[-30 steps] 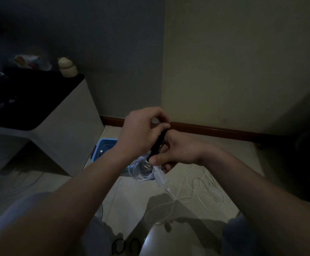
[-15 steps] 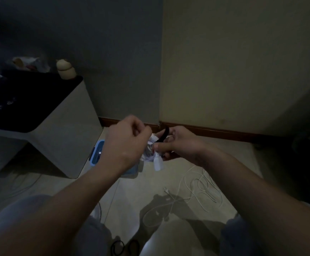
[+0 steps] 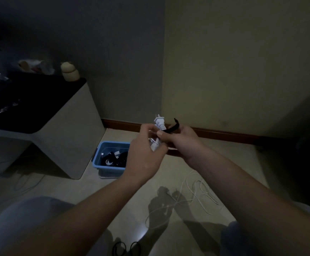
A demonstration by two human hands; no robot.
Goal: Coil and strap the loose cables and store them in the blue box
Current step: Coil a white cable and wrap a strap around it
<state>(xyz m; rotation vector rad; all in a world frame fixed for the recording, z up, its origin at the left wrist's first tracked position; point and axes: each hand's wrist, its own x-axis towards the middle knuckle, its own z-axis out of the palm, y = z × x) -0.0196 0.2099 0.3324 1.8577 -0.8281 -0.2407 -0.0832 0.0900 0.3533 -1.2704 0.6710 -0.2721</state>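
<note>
Cable coil [image 3: 155, 145] is held in our left hand [image 3: 145, 154] — so the right hand [image 3: 182, 141], pinching the black strap [image 3: 173, 127] at one o'clock, can bind it.

No text or label can be read.

One wide-angle view from the person's head, facing forward and down; left hand [image 3: 146, 154] and right hand [image 3: 182, 143] sit close, floor [image 3: 95, 187] and wall corner [image 3: 164, 71] beyond.

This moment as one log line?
strapping | left hand grips white cable | right hand pinches black strap | blue box on floor
</note>
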